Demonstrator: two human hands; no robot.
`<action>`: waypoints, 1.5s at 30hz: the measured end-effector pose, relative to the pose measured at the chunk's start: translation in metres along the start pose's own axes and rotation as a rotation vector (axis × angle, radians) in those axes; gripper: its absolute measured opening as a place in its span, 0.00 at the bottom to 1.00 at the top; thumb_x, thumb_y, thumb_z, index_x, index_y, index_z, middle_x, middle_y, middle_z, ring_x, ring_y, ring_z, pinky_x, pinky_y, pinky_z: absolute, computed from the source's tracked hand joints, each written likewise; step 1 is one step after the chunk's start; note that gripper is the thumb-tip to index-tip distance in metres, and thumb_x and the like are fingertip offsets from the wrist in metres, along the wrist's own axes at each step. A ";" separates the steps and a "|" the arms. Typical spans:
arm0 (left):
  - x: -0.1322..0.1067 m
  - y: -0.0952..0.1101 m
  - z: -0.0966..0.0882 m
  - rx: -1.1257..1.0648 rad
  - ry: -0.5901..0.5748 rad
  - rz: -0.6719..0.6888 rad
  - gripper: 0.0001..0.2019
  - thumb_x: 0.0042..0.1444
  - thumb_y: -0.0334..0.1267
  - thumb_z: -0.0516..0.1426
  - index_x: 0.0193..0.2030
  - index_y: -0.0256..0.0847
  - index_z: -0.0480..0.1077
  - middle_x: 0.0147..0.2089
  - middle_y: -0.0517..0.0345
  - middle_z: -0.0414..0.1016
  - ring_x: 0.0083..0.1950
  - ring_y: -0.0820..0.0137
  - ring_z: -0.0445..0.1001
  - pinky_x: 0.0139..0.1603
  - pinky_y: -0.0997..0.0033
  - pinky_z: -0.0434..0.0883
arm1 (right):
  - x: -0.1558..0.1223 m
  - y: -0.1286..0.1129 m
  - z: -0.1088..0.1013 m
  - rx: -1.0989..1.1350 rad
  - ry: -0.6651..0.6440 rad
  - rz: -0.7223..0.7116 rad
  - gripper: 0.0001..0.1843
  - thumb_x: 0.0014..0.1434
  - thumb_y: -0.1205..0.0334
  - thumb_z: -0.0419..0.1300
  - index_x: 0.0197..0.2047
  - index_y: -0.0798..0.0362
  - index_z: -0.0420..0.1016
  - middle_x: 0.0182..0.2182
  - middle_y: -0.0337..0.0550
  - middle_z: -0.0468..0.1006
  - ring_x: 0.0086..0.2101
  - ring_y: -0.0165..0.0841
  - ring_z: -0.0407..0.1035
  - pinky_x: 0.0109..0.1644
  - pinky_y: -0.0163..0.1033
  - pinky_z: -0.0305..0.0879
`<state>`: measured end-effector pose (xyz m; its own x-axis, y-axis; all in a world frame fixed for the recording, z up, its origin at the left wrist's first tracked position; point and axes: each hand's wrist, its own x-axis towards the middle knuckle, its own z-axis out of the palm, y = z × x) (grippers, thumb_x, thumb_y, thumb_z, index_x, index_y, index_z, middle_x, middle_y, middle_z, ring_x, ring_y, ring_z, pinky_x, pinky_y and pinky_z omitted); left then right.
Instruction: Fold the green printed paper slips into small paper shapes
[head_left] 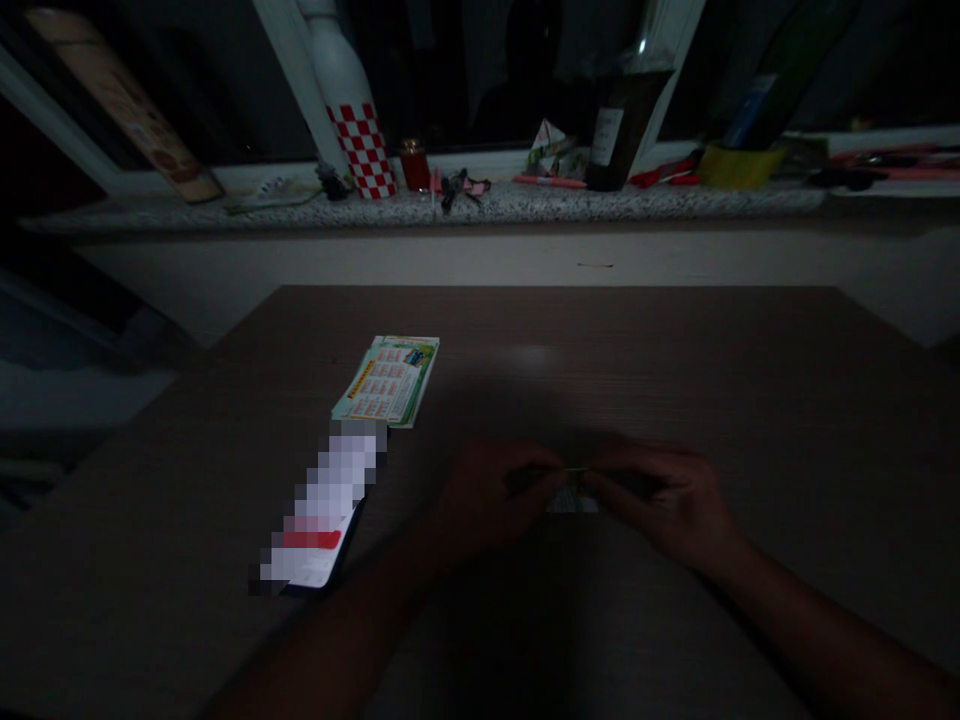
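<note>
In the dim middle of the table, my left hand (491, 495) and my right hand (671, 495) face each other, thumbs and fingers pinched together. Between them is a small printed card (572, 497), gripped at its upper edge from both sides. That edge shows as a thin pale green line, and the printed face hangs below it. Shadow hides most of the print, and I cannot tell whether the card is folded. Left of my hands lies a loose stack of printed cards (386, 385) with rows of small red text and green borders.
A phone (315, 520) with a lit, blurred screen lies below the stack. Behind the wooden table (675, 350), a granite windowsill (525, 205) carries a red-and-white checkered bottle (364, 140), a tall tan tube (142, 120), a dark bottle (615, 130), a yellow holder (739, 165) and pens.
</note>
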<state>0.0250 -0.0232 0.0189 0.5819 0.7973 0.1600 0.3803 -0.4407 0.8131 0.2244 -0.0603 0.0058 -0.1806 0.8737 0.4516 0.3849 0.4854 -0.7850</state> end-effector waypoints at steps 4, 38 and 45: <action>-0.002 -0.004 0.001 0.046 0.062 0.187 0.06 0.56 0.35 0.56 0.39 0.39 0.73 0.38 0.53 0.77 0.42 0.67 0.74 0.47 0.67 0.69 | 0.000 0.000 0.001 -0.027 -0.021 -0.084 0.05 0.57 0.68 0.60 0.34 0.52 0.78 0.26 0.42 0.79 0.26 0.33 0.74 0.29 0.37 0.70; 0.002 -0.007 0.003 -0.028 -0.056 0.062 0.05 0.45 0.28 0.58 0.28 0.38 0.66 0.29 0.62 0.68 0.30 0.74 0.65 0.32 0.75 0.61 | -0.001 -0.003 0.006 -0.079 -0.047 -0.175 0.04 0.54 0.70 0.61 0.32 0.51 0.75 0.23 0.41 0.77 0.24 0.33 0.71 0.29 0.39 0.66; 0.001 -0.005 0.000 -0.020 -0.049 0.040 0.05 0.47 0.30 0.59 0.28 0.39 0.65 0.28 0.63 0.66 0.30 0.75 0.64 0.31 0.76 0.60 | -0.002 0.000 0.003 -0.037 -0.018 -0.155 0.04 0.54 0.70 0.62 0.32 0.52 0.75 0.23 0.41 0.77 0.25 0.32 0.72 0.28 0.38 0.68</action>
<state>0.0236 -0.0202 0.0146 0.6312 0.7579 0.1650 0.3422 -0.4630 0.8176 0.2216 -0.0620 0.0036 -0.2562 0.7891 0.5582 0.3847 0.6131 -0.6900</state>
